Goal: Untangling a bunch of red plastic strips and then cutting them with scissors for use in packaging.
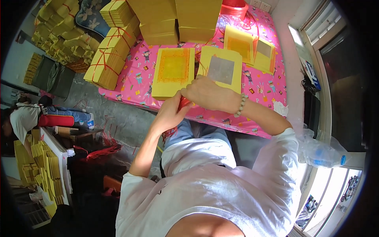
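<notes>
My left hand (169, 113) is closed on red plastic string (184, 103), just off the near edge of the pink-covered table. My right hand (209, 94) meets it from the right, its fingers bent and closed at the same string; its fingertips are partly hidden. Just beyond the hands lies a stack of yellow paper (173, 65) with an orange-gold square on top. Beside it, partly under my right hand, is another yellow stack (222, 70) bearing a silver square. Red strands (169, 133) hang below my left hand, by my lap.
String-tied yellow bundles (104, 67) line the table's left edge, and tall yellow stacks (158, 23) stand at the back. More sheets (239, 45) lie right of the silver-square stack, near a red basin (235, 8). Another person (27, 118) bends over yellow bundles at far left.
</notes>
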The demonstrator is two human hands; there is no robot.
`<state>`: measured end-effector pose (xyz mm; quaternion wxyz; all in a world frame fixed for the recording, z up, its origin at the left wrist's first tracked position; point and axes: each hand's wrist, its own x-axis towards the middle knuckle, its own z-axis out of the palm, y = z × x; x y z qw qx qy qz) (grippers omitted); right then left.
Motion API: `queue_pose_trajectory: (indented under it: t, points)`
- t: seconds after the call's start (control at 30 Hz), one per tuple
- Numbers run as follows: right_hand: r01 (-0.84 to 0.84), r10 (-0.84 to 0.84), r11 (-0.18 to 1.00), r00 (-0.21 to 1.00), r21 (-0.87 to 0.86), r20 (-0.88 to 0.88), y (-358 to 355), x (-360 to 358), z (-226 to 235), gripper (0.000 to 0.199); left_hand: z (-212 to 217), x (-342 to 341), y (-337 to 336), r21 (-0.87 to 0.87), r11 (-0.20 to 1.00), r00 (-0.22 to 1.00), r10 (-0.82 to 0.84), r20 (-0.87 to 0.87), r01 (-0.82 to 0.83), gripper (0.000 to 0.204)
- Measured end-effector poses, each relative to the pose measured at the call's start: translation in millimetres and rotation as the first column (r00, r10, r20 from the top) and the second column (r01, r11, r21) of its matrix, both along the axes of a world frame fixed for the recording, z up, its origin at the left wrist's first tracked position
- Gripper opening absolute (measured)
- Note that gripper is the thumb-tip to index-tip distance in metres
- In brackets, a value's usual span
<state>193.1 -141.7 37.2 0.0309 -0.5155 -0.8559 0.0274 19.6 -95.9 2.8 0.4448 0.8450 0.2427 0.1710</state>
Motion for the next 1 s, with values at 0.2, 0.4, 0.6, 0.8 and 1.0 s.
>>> queue_pose_trajectory:
  t: [0.2, 0.4, 0.6, 0.8, 1.0]
  points:
    - [0.021, -0.022, 0.998, 1.000, -0.062, -0.010, 24, 26, 18, 0.014, -15, 2, 5, 0.162, 0.982, 0.989, 0.117, -0.095, -0.101, 0.020]
    - [0.197, -0.177, 0.971, 0.973, 0.136, -0.146, 86, 118, 1, 0.008, -7, 1, 6, 0.125, 0.966, 0.974, 0.226, 0.012, -0.225, 0.016]
    - [0.301, -0.221, 0.906, 0.936, 0.298, -0.273, 106, 137, -21, 0.011, -6, 20, 7, 0.108, 0.952, 0.958, 0.287, 0.023, -0.288, 0.018]
    - [0.538, -0.338, 0.789, 0.783, 0.296, -0.523, 117, 146, -51, 0.015, -24, 30, 13, 0.144, 0.941, 0.952, 0.301, 0.056, -0.306, 0.019]
    - [0.650, -0.317, 0.626, 0.716, 0.430, -0.621, 112, 146, -48, 0.017, -35, 31, 14, 0.169, 0.924, 0.938, 0.328, 0.111, -0.343, 0.021]
